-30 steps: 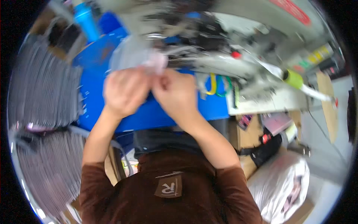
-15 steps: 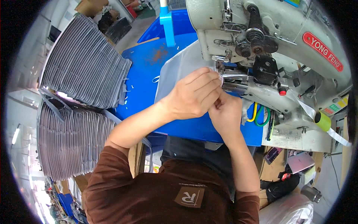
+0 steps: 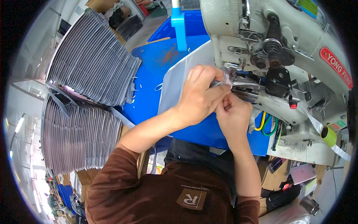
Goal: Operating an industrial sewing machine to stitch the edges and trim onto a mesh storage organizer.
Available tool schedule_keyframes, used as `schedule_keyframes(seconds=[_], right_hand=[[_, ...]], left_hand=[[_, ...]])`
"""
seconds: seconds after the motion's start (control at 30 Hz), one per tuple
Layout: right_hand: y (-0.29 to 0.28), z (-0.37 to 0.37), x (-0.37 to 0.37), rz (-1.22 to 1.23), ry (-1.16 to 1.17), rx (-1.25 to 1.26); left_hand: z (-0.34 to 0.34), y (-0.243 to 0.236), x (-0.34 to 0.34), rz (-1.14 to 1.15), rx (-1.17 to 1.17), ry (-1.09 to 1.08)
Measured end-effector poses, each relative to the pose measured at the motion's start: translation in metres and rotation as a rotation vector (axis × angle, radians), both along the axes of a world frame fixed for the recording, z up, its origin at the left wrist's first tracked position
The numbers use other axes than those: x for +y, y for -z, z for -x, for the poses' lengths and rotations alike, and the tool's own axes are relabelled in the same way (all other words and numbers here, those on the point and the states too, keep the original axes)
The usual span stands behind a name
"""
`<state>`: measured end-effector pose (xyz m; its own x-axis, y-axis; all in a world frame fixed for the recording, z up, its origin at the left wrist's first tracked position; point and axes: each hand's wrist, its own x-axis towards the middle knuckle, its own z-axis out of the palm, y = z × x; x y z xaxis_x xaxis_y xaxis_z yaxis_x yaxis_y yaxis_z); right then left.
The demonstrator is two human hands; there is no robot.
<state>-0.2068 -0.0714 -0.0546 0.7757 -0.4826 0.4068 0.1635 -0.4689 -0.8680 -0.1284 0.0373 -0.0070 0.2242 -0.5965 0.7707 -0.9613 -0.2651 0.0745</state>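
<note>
A thin light-grey fabric panel lies on the blue work surface, its right end reaching the presser foot of a sewing machine. My left hand is bent over the panel's edge beside the foot, thumb and fingers closed on the cloth. Close against it, my right hand is shut in a pinch just below the foot. What lies between its fingertips is hidden. White binding tape runs from a yellow-green roll at the machine's right.
Two tall stacks of grey fabric pieces stand to the left. Yellow-and-green-handled scissors lie right of my right hand. A light-blue plastic bracket hangs behind the panel. A pink device sits on a lower shelf.
The whole view has shifted, so everything appears farther right and slightly lower. My left hand's fingers are more bent at the panel's edge. Both hands stay by the presser foot.
</note>
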Motion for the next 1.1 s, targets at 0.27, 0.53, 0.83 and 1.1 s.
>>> schedule_keyframes(seconds=[0.27,0.53,0.83,1.1], right_hand=[[0.012,-0.003,-0.003,-0.072,-0.089,-0.033],[-0.005,0.008,-0.014,-0.192,-0.148,0.044],[-0.011,0.009,-0.019,-0.165,-0.184,0.092],[-0.023,0.012,-0.025,-0.082,-0.212,0.139]], left_hand=[[-0.001,0.005,0.004,-0.044,0.064,0.043],[0.005,-0.01,0.005,-0.096,0.363,0.115],[-0.054,0.004,-0.006,-0.013,0.357,0.227],[-0.062,0.014,-0.007,-0.283,0.574,0.278]])
